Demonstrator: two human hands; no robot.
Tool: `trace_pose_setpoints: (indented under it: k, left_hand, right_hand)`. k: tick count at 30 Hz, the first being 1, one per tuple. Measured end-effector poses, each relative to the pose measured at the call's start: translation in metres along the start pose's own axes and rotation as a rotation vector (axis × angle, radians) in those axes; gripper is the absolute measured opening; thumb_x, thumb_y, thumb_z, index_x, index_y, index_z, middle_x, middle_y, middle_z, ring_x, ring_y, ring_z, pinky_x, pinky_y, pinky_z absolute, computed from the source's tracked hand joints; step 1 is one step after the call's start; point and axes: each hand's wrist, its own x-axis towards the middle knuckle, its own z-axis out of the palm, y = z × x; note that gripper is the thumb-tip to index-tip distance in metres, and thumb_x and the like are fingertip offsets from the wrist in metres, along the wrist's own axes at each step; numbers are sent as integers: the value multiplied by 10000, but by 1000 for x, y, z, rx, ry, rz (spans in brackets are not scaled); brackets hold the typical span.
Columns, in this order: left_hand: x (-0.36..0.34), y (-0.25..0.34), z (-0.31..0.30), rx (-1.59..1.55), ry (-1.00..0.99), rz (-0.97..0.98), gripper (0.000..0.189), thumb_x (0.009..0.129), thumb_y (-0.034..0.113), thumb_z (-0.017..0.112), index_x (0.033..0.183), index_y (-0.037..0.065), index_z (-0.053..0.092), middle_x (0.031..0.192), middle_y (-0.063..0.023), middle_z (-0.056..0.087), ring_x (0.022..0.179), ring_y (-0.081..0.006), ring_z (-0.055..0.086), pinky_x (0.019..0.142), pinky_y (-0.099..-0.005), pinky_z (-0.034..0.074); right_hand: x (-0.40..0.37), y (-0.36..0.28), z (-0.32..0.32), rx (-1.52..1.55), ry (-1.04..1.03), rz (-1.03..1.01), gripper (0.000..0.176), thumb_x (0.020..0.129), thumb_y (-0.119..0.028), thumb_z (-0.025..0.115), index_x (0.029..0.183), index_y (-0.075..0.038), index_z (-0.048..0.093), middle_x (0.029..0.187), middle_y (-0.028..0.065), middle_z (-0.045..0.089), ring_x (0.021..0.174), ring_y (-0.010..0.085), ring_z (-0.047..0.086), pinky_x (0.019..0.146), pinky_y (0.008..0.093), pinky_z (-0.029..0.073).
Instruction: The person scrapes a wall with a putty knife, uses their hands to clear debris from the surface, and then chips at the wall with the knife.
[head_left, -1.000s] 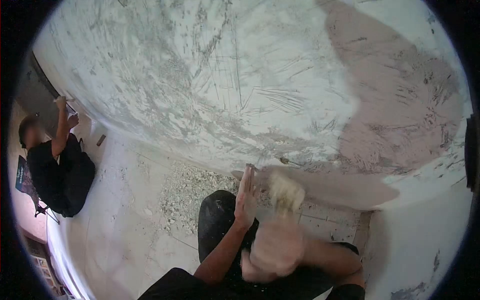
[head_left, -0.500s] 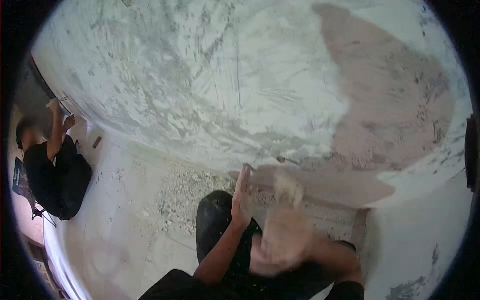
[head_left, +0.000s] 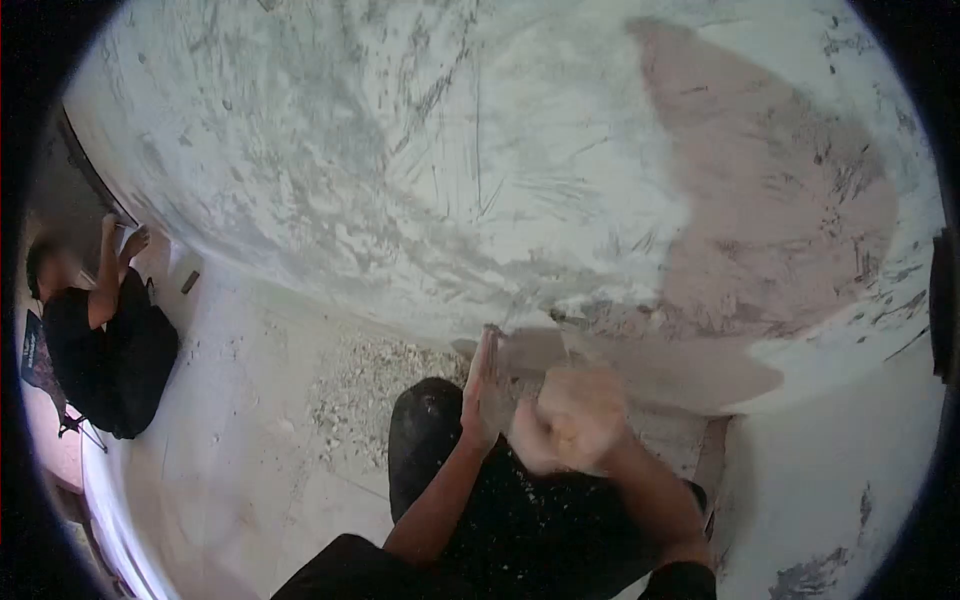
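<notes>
My left hand (head_left: 483,390) is upright and edge-on near the base of the wall (head_left: 540,200), its fingers stretched flat together and dusted white. Just right of it my right hand (head_left: 575,415) is closed in a fist, smeared by motion. A faint pale blur shows above the fist; whether it holds anything I cannot make out. The two hands are apart. The wall carries patchy white and grey plaster with scratches, and a darker pinkish patch (head_left: 775,190) on the right. My knee (head_left: 425,420) in dark trousers is below, with white specks on the cloth.
Crumbled plaster debris (head_left: 365,395) lies on the pale floor (head_left: 240,430) along the wall. At the far left another person (head_left: 115,350) in dark clothes sits, hands raised to the wall's edge. A small dark block (head_left: 190,282) lies nearby. A side wall (head_left: 830,470) stands at right.
My right hand has risen and turned into a clearer fist; my left hand stays nearly in place. The other person's hands have shifted slightly. The view has moved a little.
</notes>
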Motion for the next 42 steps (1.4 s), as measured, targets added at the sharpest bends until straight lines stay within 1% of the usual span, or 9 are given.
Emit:
trace_pose_setpoints:
  k: [9, 13, 18, 20, 21, 26, 28, 31, 42]
  left_hand:
    - [-1, -5, -6, -51, -43, 1, 834, 862, 526, 390, 1438, 5, 84, 1510, -146, 51, 1398, -258, 43, 1107, -439, 67]
    - [1, -2, -7, 15, 11, -14, 848, 856, 541, 386, 1437, 2, 82, 1511, -144, 51, 1400, -261, 32, 1108, -439, 64]
    - [-2, 2, -4, 49, -22, 12, 885, 840, 570, 393, 1435, -4, 77, 1514, -132, 42, 1400, -257, 26, 1109, -436, 52]
    - [-3, -1, -3, 40, 31, 3, 894, 837, 574, 399, 1435, -6, 74, 1515, -129, 40, 1400, -254, 24, 1111, -432, 46]
    - [-5, -4, -4, 6, 32, -13, 900, 836, 577, 402, 1434, -8, 71, 1515, -129, 38, 1400, -257, 21, 1112, -431, 43]
    - [8, 0, -5, 54, 12, 43, 902, 840, 572, 411, 1433, -10, 60, 1514, -132, 33, 1398, -267, 21, 1114, -429, 36]
    - [2, 6, -3, 31, 10, 33, 899, 841, 571, 413, 1432, -12, 70, 1512, -140, 40, 1397, -271, 24, 1113, -434, 32]
    - [5, 6, -4, 49, 10, 43, 892, 846, 569, 412, 1431, -16, 80, 1510, -146, 46, 1396, -271, 39, 1112, -430, 37]
    - [4, 10, 5, 110, 79, -34, 1030, 740, 694, 400, 1433, -4, 97, 1510, -156, 43, 1400, -273, 6, 1090, -500, 16]
  right_hand:
    - [-9, 24, 24, 26, 28, -38, 322, 607, -48, 620, 468, -102, 335, 468, 36, 349, 369, 184, 361, 353, 293, 270]
    - [5, -7, 7, 189, -16, 9, 318, 587, -30, 630, 483, -97, 337, 472, 36, 355, 373, 186, 373, 355, 301, 285]
    - [-9, 4, 20, 134, 6, 28, 290, 579, -11, 613, 497, -99, 349, 477, 42, 385, 373, 182, 392, 366, 289, 311]
    - [-7, 0, 15, -120, 130, -99, 283, 575, -6, 623, 511, -94, 362, 477, 38, 371, 371, 189, 387, 368, 286, 306]
    - [-7, 23, 17, 5, 21, 57, 294, 585, -35, 626, 496, -95, 353, 476, 36, 377, 379, 181, 401, 379, 260, 331]
    - [-4, -17, 0, 141, -149, 63, 323, 664, -49, 603, 476, -105, 346, 454, 5, 338, 371, 124, 380, 357, 266, 321]
    - [-11, 25, 17, 42, -3, -31, 323, 652, -29, 569, 475, -94, 307, 451, 3, 336, 354, 140, 367, 372, 254, 347]
    - [-14, 22, 26, 17, -52, -75, 298, 663, -28, 558, 482, -85, 328, 458, 9, 349, 362, 144, 383, 377, 268, 366]
    - [-26, 17, 22, 80, 78, 7, 245, 670, -30, 539, 498, -47, 367, 487, 32, 388, 390, 170, 420, 393, 288, 383]
